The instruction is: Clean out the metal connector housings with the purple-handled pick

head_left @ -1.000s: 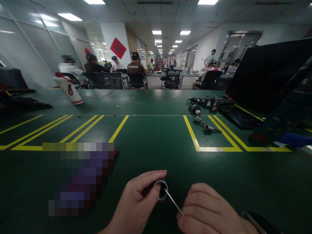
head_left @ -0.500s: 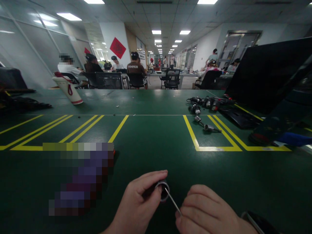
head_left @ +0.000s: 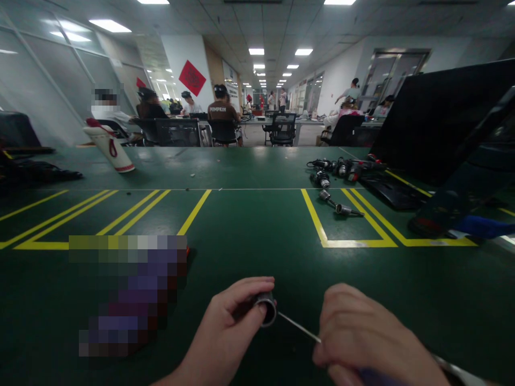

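Low over the green surface (head_left: 257, 236), the left hand (head_left: 225, 335) pinches a small metal sleeve (head_left: 266, 309), open end facing right. A thin rod (head_left: 300, 328), gripped in the closed right hand (head_left: 362, 335), touches that mouth. The probing looks barely begun, with nothing seated inside.

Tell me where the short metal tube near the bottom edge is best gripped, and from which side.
Grip the metal tube by its round side wall, from the left, as the left hand does with thumb and fingers. Its open mouth faces the thin rod in the right hand, so that end should probably stay free.
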`<state>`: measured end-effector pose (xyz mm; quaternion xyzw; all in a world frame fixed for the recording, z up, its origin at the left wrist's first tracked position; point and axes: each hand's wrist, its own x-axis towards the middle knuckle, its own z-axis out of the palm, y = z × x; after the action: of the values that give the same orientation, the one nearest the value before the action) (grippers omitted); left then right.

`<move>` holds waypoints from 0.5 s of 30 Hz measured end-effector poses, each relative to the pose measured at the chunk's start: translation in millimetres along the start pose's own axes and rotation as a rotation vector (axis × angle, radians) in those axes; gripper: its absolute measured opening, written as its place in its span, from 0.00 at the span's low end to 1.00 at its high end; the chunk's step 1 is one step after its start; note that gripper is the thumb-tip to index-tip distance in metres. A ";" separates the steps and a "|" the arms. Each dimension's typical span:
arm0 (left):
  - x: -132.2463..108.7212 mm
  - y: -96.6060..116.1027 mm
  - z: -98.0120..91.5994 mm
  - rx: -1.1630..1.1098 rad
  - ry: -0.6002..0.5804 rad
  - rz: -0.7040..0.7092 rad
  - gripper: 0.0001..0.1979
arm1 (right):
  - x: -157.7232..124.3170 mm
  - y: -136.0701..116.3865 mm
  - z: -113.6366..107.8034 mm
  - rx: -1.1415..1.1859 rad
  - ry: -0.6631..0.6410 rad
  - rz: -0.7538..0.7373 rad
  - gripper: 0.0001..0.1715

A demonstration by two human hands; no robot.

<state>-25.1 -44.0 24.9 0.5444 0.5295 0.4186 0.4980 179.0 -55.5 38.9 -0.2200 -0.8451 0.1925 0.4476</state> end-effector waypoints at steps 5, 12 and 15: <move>3.0 -0.3 -4.0 -0.087 0.041 -0.158 0.15 | 6.5 11.2 -15.2 0.496 -0.105 0.707 0.16; 4.9 0.1 -2.3 -0.134 0.044 -0.162 0.16 | 7.1 24.6 -3.8 0.460 -0.272 0.846 0.14; 4.1 0.6 -1.7 -0.127 0.044 -0.157 0.16 | 5.5 24.7 -3.5 0.449 -0.309 0.868 0.13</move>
<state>-26.3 -39.8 25.5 0.4594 0.5537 0.4228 0.5510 184.1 -31.6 31.5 -0.4179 -0.6702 0.5676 0.2325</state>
